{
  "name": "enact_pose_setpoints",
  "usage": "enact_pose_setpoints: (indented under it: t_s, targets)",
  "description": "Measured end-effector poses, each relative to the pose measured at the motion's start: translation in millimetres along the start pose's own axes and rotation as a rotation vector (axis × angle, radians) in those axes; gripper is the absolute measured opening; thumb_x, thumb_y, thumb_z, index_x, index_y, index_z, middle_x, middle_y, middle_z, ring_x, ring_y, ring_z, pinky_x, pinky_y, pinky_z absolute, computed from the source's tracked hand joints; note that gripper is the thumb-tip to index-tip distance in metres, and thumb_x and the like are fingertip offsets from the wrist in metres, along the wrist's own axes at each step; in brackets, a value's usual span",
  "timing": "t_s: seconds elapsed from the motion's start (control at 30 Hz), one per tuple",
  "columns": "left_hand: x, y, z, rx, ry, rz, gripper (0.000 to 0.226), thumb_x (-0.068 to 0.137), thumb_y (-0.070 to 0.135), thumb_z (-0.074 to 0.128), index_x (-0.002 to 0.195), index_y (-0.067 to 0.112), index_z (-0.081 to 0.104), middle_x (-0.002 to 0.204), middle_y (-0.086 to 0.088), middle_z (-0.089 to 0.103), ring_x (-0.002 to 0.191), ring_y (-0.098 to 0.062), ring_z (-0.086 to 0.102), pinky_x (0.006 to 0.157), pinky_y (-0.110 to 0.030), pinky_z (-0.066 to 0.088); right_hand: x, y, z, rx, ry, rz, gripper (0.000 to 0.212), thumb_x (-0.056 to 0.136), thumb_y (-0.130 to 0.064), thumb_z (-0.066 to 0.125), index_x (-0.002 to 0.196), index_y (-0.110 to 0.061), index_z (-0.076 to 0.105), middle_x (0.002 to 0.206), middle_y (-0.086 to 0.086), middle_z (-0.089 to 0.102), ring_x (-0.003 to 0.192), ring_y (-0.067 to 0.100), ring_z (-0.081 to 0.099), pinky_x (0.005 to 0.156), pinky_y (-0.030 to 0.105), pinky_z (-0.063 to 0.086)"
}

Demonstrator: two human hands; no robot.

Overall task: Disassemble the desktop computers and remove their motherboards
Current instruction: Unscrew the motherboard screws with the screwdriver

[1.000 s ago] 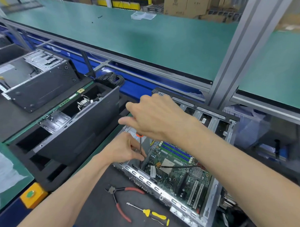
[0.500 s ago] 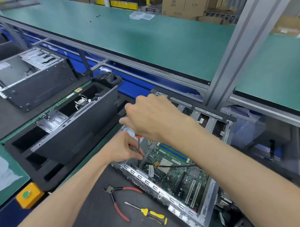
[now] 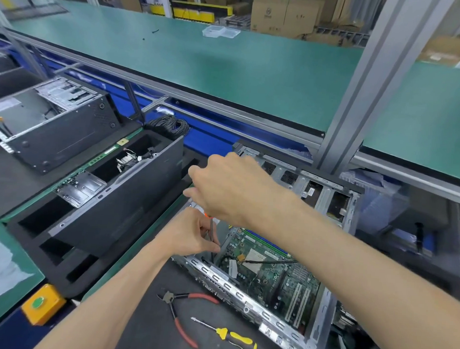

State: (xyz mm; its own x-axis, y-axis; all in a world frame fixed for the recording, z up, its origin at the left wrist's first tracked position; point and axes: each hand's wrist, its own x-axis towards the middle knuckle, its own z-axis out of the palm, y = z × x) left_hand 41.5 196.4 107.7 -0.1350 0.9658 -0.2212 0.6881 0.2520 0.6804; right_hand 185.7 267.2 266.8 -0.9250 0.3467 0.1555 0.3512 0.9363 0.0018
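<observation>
Here, the right hand (image 3: pixel 238 190) is gripping the top of a screwdriver (image 3: pixel 210 229), its fingers curled round the handle; the left hand (image 3: pixel 189 237) is pinching the thin shaft lower down, at the near left corner of the open computer case (image 3: pixel 323 316); the motherboard (image 3: pixel 269 275) is lying inside this case; red pliers (image 3: pixel 182 311) and a yellow screwdriver (image 3: pixel 231 336) are lying on the mat just near of the case.

An open grey desktop case (image 3: pixel 320 331) lies on its side, its green motherboard (image 3: pixel 275 275) flat inside, a black cable (image 3: pixel 270 261) crossing it.
</observation>
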Motion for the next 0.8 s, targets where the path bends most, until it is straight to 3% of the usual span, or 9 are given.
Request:
enact_pose_setpoints:
  t_s: [0.13, 0.23, 0.3, 0.4, 0.47, 0.6, 0.67, 0.73, 0.8]
  targets:
    - [0, 0, 1, 0.005, 0.019, 0.003, 0.017, 0.060, 0.040, 0.084, 0.061, 0.029, 0.072, 0.059, 0.003, 0.065, 0.056, -0.017, 0.057, 0.058, -0.042, 0.049, 4, 13, -4, 0.299, -0.162, -0.096, 0.003, 0.089, -0.015, 0.056, 0.088, -0.014, 0.059, 0.078, -0.002, 0.056, 0.071, 0.017, 0.051, 0.061, 0.035, 0.044]
    - [0, 1, 1, -0.019, 0.014, 0.012, 0.023, 0.060, 0.040, 0.085, 0.058, 0.023, 0.071, 0.050, 0.005, 0.057, 0.049, -0.012, 0.047, 0.052, -0.036, 0.039, -1, 24, -16, 0.550, -0.285, -0.108, 0.027, 0.074, 0.001, 0.057, 0.091, -0.018, 0.068, 0.077, -0.006, 0.063, 0.067, 0.008, 0.056, 0.058, 0.027, 0.047]
    - [1, 3, 1, 0.000, 0.018, 0.007, 0.026, 0.060, 0.042, 0.085, 0.060, 0.021, 0.071, 0.056, -0.002, 0.060, 0.053, -0.017, 0.048, 0.053, -0.038, 0.040, -4, 23, -12, 0.515, -0.234, -0.052, 0.006, 0.082, -0.016, 0.064, 0.084, -0.022, 0.064, 0.075, -0.003, 0.060, 0.065, 0.013, 0.054, 0.058, 0.034, 0.047]
    - [1, 3, 1, 0.007, 0.014, -0.015, 0.027, 0.060, 0.041, 0.087, 0.062, 0.020, 0.070, 0.065, -0.009, 0.066, 0.063, -0.025, 0.058, 0.061, -0.043, 0.049, -3, 7, -3, 0.029, -0.027, 0.041, 0.044, 0.098, -0.056, 0.047, 0.079, -0.017, 0.039, 0.066, -0.002, 0.033, 0.053, 0.017, 0.028, 0.048, 0.033, 0.020]
    - [1, 1, 2, -0.002, 0.004, -0.010, 0.027, 0.059, 0.043, 0.086, 0.062, 0.021, 0.070, 0.065, -0.012, 0.066, 0.067, -0.034, 0.061, 0.063, -0.046, 0.051, -2, 0, 0, -0.007, 0.015, -0.004, 0.037, 0.104, -0.046, 0.044, 0.082, -0.016, 0.037, 0.067, -0.001, 0.027, 0.053, 0.019, 0.024, 0.048, 0.031, 0.017]
    - [1, 1, 1, -0.001, 0.026, 0.001, 0.026, 0.058, 0.043, 0.085, 0.061, 0.022, 0.070, 0.058, -0.012, 0.060, 0.054, -0.027, 0.051, 0.053, -0.041, 0.044, 1, 16, -4, 0.294, -0.159, -0.078, 0.006, 0.086, -0.014, 0.058, 0.092, -0.014, 0.060, 0.083, 0.000, 0.058, 0.078, 0.022, 0.055, 0.067, 0.037, 0.048]
    - [1, 2, 1, -0.008, 0.019, 0.008, 0.026, 0.059, 0.040, 0.085, 0.060, 0.020, 0.069, 0.049, -0.006, 0.052, 0.045, -0.011, 0.040, 0.050, -0.033, 0.034, -2, 23, -11, 0.489, -0.265, -0.092, 0.025, 0.078, -0.006, 0.062, 0.099, -0.020, 0.063, 0.087, -0.004, 0.061, 0.080, 0.016, 0.058, 0.068, 0.035, 0.051]
    - [2, 2, 1, -0.015, 0.014, 0.007, 0.025, 0.060, 0.039, 0.085, 0.062, 0.020, 0.069, 0.048, -0.002, 0.054, 0.046, -0.011, 0.042, 0.051, -0.031, 0.036, -4, 24, -12, 0.495, -0.237, -0.058, 0.017, 0.081, -0.018, 0.067, 0.096, -0.023, 0.060, 0.082, -0.005, 0.058, 0.078, 0.019, 0.058, 0.065, 0.038, 0.051]
    - [2, 3, 1, -0.011, 0.014, -0.003, 0.028, 0.061, 0.038, 0.085, 0.070, 0.017, 0.069, 0.064, -0.011, 0.066, 0.059, -0.026, 0.058, 0.061, -0.039, 0.051, -3, 20, -7, 0.185, -0.104, -0.013, 0.029, 0.092, -0.045, 0.059, 0.083, -0.019, 0.049, 0.073, -0.002, 0.047, 0.066, 0.022, 0.048, 0.056, 0.037, 0.037]
